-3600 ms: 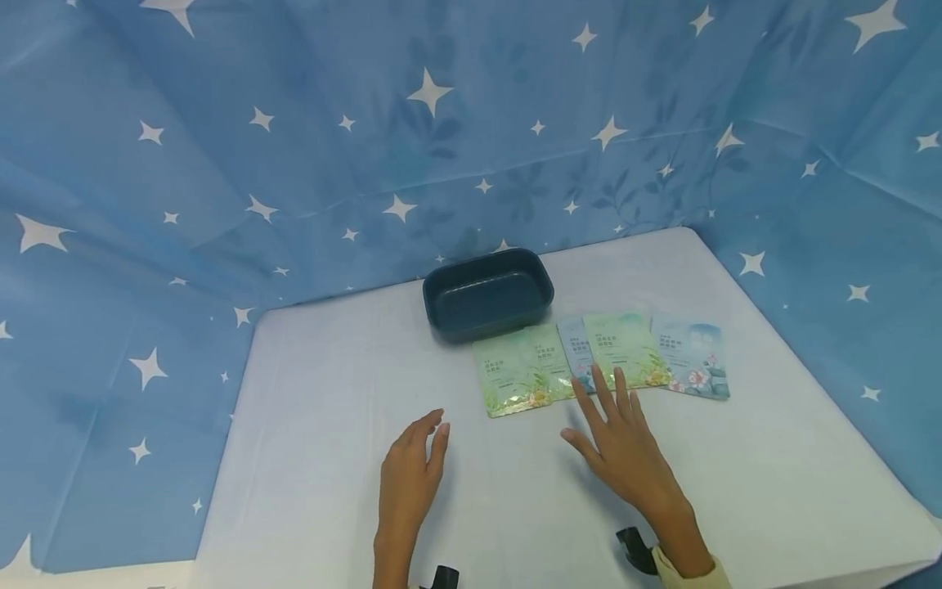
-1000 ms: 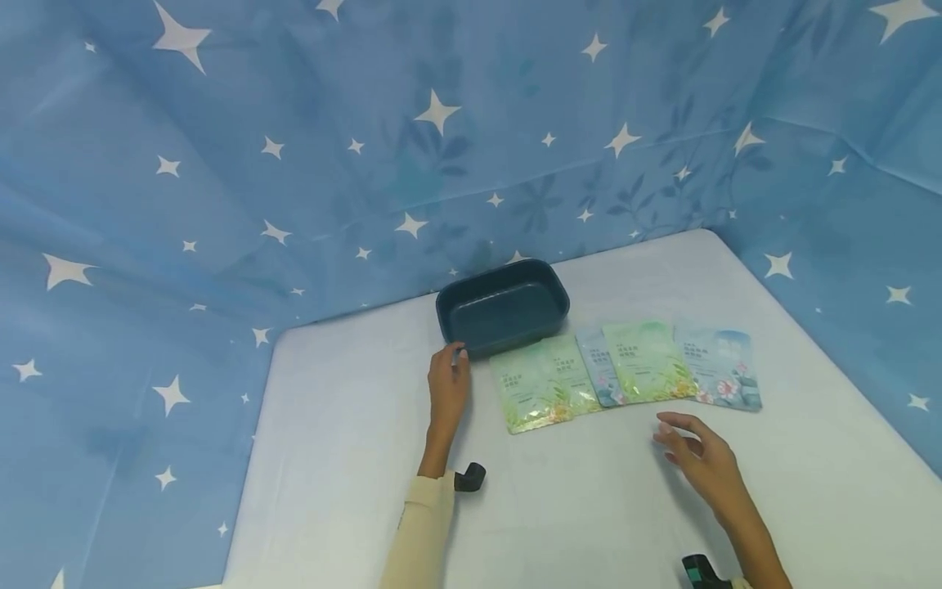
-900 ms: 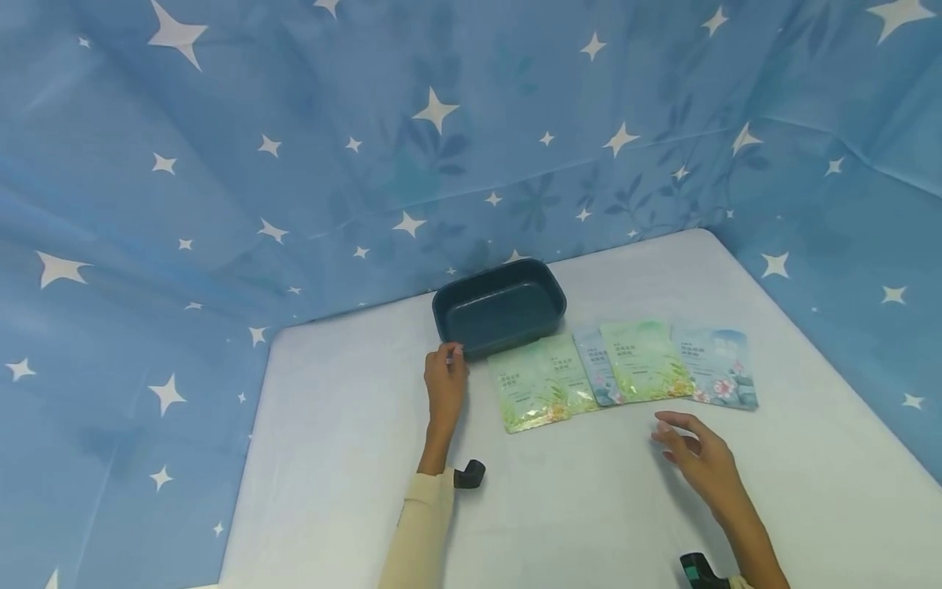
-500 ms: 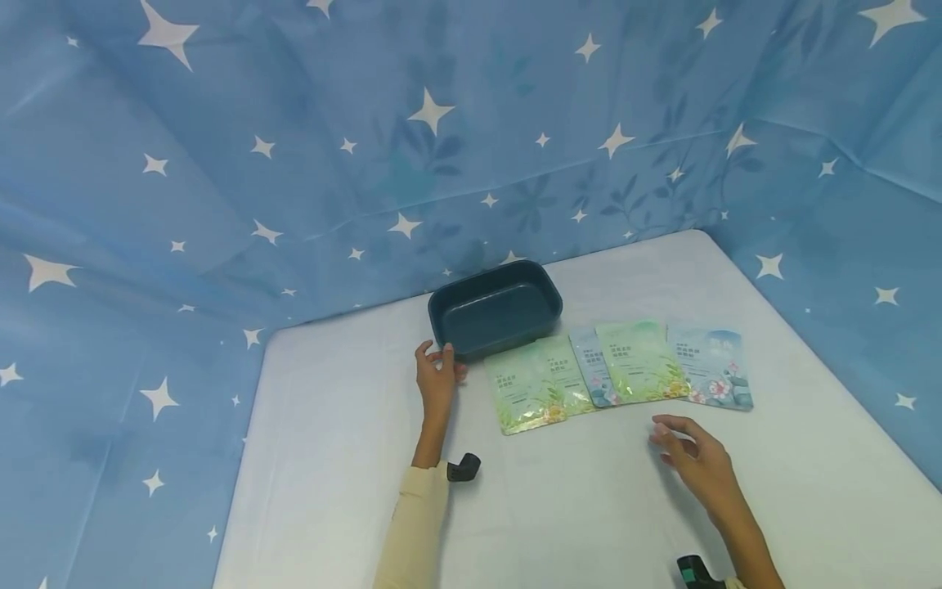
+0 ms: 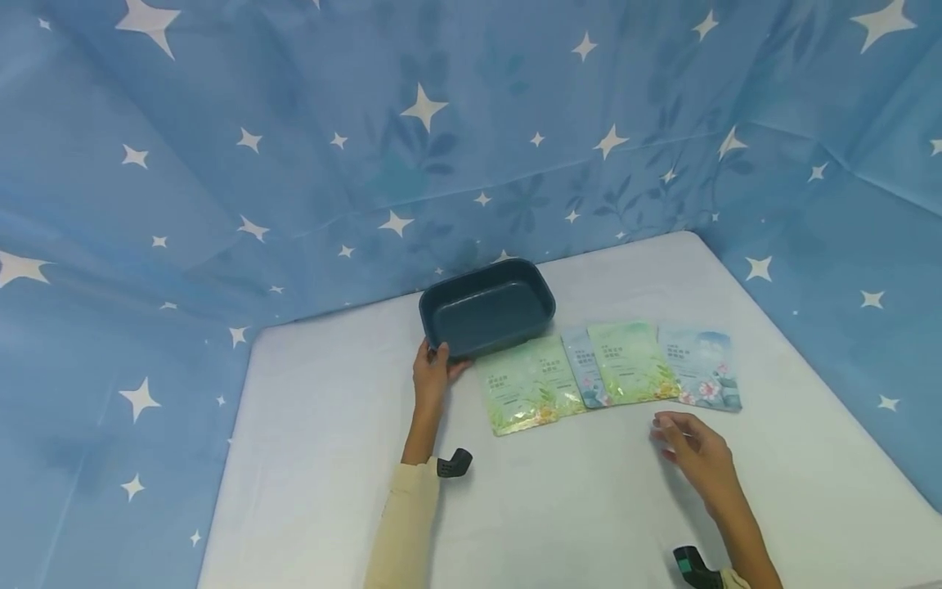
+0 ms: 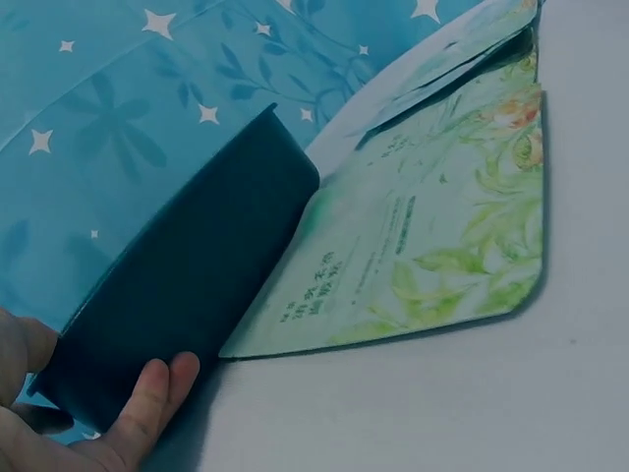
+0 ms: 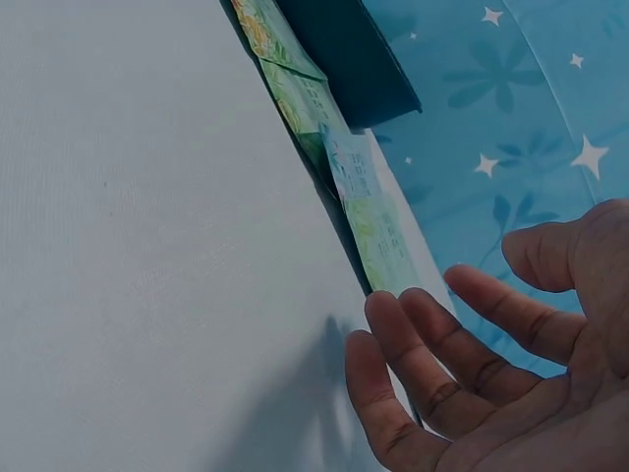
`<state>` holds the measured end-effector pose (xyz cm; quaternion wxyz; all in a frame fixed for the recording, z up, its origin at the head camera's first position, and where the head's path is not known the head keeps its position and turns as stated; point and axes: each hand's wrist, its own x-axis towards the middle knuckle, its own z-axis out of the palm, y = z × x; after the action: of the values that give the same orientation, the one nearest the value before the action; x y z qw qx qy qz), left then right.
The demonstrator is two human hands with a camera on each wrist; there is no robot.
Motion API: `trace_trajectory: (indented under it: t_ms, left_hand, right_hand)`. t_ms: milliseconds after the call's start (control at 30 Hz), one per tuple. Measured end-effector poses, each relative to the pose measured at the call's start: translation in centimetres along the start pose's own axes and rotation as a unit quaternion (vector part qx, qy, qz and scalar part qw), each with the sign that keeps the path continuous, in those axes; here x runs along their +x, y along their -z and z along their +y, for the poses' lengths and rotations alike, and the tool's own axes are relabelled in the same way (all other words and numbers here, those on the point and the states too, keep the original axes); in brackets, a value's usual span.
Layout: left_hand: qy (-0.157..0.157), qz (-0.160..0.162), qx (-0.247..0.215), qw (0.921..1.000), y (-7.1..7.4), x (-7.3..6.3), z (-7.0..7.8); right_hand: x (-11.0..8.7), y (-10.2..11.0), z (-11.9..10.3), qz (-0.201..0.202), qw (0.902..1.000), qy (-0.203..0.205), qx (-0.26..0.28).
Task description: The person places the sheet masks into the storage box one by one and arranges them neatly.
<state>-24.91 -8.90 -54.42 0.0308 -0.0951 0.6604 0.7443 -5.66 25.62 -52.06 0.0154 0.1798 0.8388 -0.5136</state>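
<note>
A dark teal rectangular tub [image 5: 489, 319] stands at the back of the table. My left hand [image 5: 429, 383] grips its near left corner; in the left wrist view the thumb is at the rim and fingertips [image 6: 152, 388] press the outer wall. Flat face-mask-like sachets overlap in a row to the right: a green sachet [image 5: 511, 388], another green sachet [image 5: 557, 372], a narrow showing strip of a blue sachet [image 5: 584, 366], a green sachet [image 5: 633, 364] and a blue sachet [image 5: 702, 368]. My right hand [image 5: 699, 458] hovers in front of the row, fingers loosely curled, holding nothing.
A white cloth-covered table [image 5: 331, 458] lies beneath everything. Behind and to the sides hangs a blue curtain [image 5: 294, 147] with white stars. A dark wrist camera [image 5: 455, 463] sits at the left sleeve [image 5: 405, 523], and another wrist camera [image 5: 695, 566] at the right arm.
My left hand has gone from above the front of the table to the tub's corner and taken hold of it. My right hand has drawn back from the sachets, its fingers more curled.
</note>
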Motion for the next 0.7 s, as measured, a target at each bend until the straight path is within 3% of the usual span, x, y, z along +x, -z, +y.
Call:
trace_trajectory:
  t_ms: [200,400,500,700]
  left_hand:
    - [-0.022,-0.019,-0.071,0.9971,0.4,-0.4,-0.7]
    - [-0.035,-0.017,-0.054,0.9978,0.3,0.0,-1.1]
    - [-0.028,-0.011,-0.052,0.9982,0.5,0.1,-1.1]
    - [-0.024,-0.042,-0.096,0.9942,0.4,-0.6,0.0]
  right_hand:
    - [0.4,0.4,0.0,0.008,0.9999,0.005,-0.010]
    - [3.1,0.9,4.7,0.054,0.9983,0.011,-0.017]
    - [4.2,1.2,6.5,0.073,0.9970,0.015,-0.022]
    - [2.1,2.9,0.7,0.053,0.9975,-0.029,-0.037]
